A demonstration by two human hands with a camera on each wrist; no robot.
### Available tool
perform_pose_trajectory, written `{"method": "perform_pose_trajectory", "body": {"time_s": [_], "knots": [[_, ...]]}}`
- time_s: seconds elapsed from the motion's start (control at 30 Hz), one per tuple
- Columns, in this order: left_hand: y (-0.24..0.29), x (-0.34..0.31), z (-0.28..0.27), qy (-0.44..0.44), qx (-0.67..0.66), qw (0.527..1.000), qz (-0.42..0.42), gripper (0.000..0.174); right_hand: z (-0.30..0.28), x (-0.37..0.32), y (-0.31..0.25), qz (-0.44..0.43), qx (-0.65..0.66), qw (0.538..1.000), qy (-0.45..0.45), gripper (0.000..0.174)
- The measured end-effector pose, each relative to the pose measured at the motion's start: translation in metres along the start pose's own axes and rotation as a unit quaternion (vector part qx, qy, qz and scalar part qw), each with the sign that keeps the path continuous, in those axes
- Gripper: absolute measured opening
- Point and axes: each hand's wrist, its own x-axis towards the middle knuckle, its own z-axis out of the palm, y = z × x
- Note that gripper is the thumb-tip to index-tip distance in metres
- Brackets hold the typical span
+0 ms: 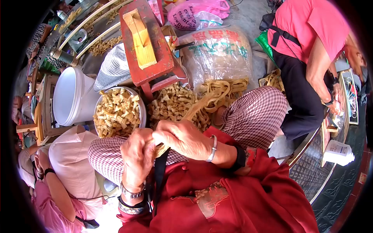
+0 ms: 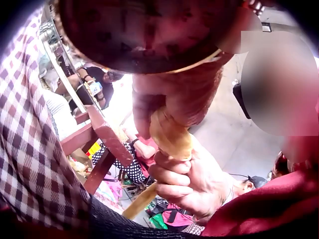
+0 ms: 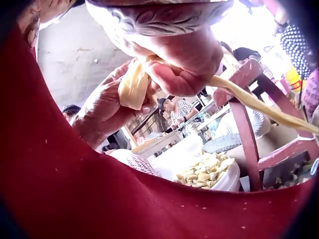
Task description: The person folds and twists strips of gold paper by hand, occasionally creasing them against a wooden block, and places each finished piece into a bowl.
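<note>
Both hands meet over the lap on one pale yellow, ribbon-like strip point(image 1: 201, 104). My left hand point(image 1: 136, 153), with a watch at its wrist, pinches the strip near its short end. Curled around the strip close beside it is my right hand point(image 1: 184, 139), which wears a silver bangle. In the left wrist view a wide fold of the strip point(image 2: 171, 134) shows between the two hands. The right wrist view shows the flat end of the strip point(image 3: 133, 89) hanging by the left fingers, while its long part runs away past the right hand. Fingers partly hide the folded section.
Ahead stands a white tub of short knotted yellow pieces point(image 1: 117, 112), with a heap of similar pieces point(image 1: 171, 101) beside it. Loose strips point(image 1: 229, 87) lie near a plastic sack point(image 1: 217, 50). A red wooden bench point(image 1: 151, 73) bears a wooden block point(image 1: 140, 40). People sit at both sides.
</note>
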Motion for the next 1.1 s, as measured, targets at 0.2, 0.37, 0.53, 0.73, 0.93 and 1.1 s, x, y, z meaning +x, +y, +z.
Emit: {"method": "perform_pose_trajectory", "body": {"time_s": [0.2, 0.37, 0.53, 0.73, 0.93, 1.1], "knots": [[-0.008, 0.000, 0.007, -0.002, -0.480, 0.858, -0.183, 0.028, -0.001, -0.010, 0.000, 0.017, 0.049, 0.998, 0.025, 0.020], [-0.002, -0.001, 0.009, -0.092, -0.564, 0.798, -0.190, 0.044, -0.008, -0.016, 0.008, 0.010, 0.073, 0.997, 0.028, 0.017], [0.005, -0.002, 0.018, -0.071, -0.288, 0.952, -0.076, 0.039, -0.010, -0.024, 0.013, 0.052, 0.061, 0.997, 0.011, 0.020], [0.001, 0.005, 0.022, -0.081, -0.353, 0.924, -0.121, 0.047, -0.004, -0.024, 0.015, 0.097, 0.118, 0.986, 0.063, 0.046], [-0.030, 0.001, 0.024, -0.225, -0.475, 0.831, -0.185, 0.060, -0.007, -0.029, 0.025, 0.122, 0.190, 0.974, 0.022, 0.062], [-0.027, 0.007, 0.030, -0.264, -0.582, 0.751, -0.166, 0.059, -0.011, -0.028, 0.028, 0.132, 0.198, 0.971, 0.002, 0.069]]}}
